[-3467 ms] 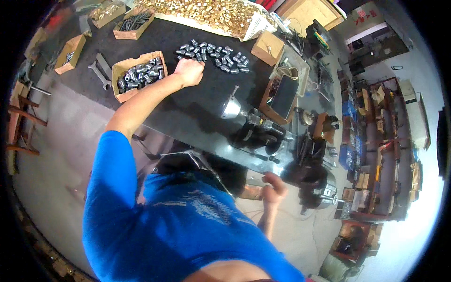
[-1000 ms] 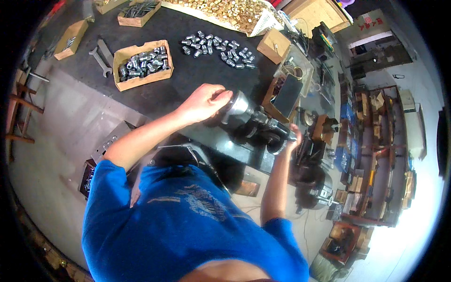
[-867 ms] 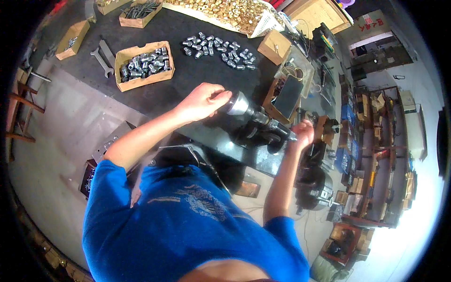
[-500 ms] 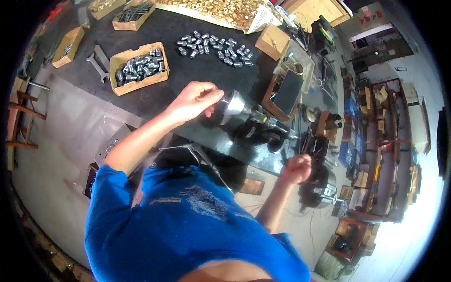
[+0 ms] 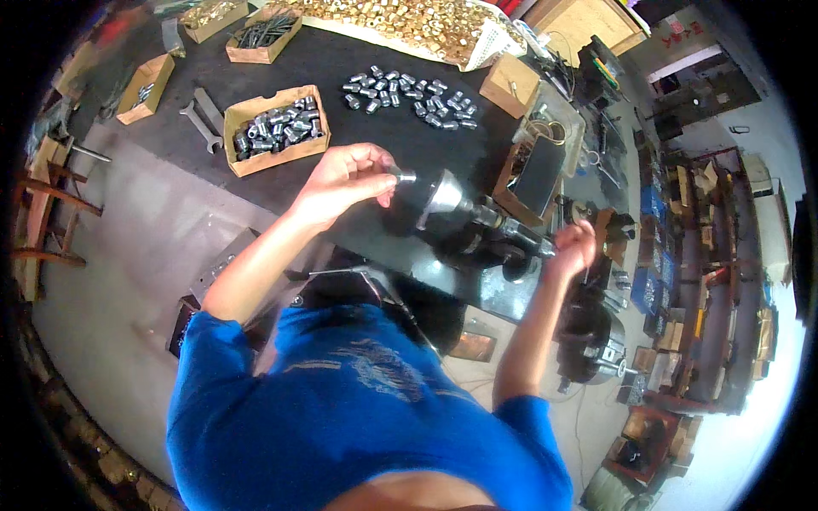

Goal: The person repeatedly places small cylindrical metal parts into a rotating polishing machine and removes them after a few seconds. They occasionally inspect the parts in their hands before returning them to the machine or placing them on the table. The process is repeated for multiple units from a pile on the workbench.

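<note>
My left hand point(image 5: 348, 183) pinches a small cylindrical metal fitting point(image 5: 406, 176) between thumb and fingers. The fitting's free end points at the silver cone-shaped head point(image 5: 444, 194) of a bench machine, with a gap between them. Behind that head a metal shaft point(image 5: 487, 215) runs to the right. By the shaft's far right end, my right hand point(image 5: 576, 245) is closed like a fist; what lies inside it, if anything, is hidden. A cardboard box point(image 5: 279, 158) of similar metal fittings stands beyond my left hand.
Loose fittings point(image 5: 372, 92) lie in two groups on the black bench top. Two wrenches point(image 5: 202, 121) rest left of the box. Brass nuts point(image 5: 400, 25) cover a sheet at the back. A dark motor-like unit point(image 5: 588, 341) stands at right; shelves point(image 5: 703, 281) line the wall.
My left hand has drawn leftward from the machine's head, and the fitting in it now shows. My right hand has moved up and away from me, to the shaft's right end. The view has shifted slightly.
</note>
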The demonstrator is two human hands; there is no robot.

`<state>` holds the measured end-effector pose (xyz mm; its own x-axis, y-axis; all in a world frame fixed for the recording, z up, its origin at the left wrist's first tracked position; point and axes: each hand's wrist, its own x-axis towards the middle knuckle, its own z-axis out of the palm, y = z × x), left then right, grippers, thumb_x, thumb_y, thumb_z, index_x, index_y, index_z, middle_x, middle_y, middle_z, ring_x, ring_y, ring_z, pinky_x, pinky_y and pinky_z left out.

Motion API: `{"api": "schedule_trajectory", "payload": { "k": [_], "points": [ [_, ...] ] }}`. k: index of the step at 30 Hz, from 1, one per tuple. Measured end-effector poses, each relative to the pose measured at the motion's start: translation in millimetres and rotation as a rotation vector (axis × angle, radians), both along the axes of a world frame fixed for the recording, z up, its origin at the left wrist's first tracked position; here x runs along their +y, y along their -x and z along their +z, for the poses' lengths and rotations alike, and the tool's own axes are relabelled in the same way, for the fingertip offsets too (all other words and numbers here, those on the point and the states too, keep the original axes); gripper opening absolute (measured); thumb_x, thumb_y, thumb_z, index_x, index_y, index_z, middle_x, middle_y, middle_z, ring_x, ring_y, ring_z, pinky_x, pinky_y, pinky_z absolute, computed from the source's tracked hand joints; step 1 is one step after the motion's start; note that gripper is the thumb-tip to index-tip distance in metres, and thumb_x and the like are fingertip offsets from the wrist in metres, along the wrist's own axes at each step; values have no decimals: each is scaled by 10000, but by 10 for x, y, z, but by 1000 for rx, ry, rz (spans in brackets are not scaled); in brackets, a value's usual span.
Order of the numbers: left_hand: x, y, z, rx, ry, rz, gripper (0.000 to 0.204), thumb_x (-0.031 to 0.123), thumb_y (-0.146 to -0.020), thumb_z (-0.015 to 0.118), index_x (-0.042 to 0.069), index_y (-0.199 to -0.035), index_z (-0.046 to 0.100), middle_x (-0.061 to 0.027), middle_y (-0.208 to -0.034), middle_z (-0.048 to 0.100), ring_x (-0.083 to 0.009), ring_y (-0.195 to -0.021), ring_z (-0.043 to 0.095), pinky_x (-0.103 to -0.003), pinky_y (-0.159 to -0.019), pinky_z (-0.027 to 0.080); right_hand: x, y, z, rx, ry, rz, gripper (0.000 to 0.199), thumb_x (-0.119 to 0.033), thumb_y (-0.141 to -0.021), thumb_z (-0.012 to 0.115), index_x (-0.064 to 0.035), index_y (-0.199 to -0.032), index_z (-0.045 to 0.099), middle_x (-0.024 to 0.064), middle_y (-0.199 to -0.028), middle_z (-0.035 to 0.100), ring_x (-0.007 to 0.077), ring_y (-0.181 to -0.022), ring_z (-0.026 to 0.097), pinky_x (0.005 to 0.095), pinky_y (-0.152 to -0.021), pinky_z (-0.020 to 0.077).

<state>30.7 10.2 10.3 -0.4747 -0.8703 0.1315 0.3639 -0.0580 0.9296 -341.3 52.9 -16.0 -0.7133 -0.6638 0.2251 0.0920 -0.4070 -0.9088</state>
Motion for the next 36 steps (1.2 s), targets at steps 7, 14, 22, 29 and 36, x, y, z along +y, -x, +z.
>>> {"api": "schedule_trajectory", "payload": {
  "k": [7,14,22,29,36],
  "points": [
    [105,-129,124,-63,161,185,166,0,-749,605,-12,-880,503,-73,-822,546,-136,-700,563,-254,-642,468,848,-218,117,-144,290,182,204,-196,-856,405,-56,-775,528,-17,-494,331,57,-397,229,206,-343,159],
    [115,-151,233,-74,414,445,224,-13,-686,666,0,-859,524,-44,-862,548,-78,-737,533,-217,-677,452,1021,-221,-628,-311,46,59,173,-220,-822,468,-59,-815,531,-35,-535,353,53,-426,235,206,-366,159],
    [109,-321,251,-396,650,750,231,33,-609,709,6,-772,548,-39,-752,583,-112,-685,571,-251,-671,458,842,-83,-840,-355,-17,95,217,-254,-796,509,-44,-849,505,-28,-560,398,56,-417,244,212,-367,162],
    [-117,-664,13,-840,701,844,236,104,-627,698,27,-803,561,-84,-765,597,-208,-719,603,-302,-648,468,857,-122,-814,-378,19,104,183,-212,-818,475,-36,-858,507,-18,-565,407,55,-418,261,207,-366,176],
    [-573,-1103,-182,-1366,808,874,226,96,-676,610,47,-890,554,-109,-895,549,-297,-781,576,-378,-670,473,844,-99,-862,-380,31,115,167,-191,-832,446,-37,-855,507,-14,-582,428,51,-423,270,202,-369,179]
  ]
}}
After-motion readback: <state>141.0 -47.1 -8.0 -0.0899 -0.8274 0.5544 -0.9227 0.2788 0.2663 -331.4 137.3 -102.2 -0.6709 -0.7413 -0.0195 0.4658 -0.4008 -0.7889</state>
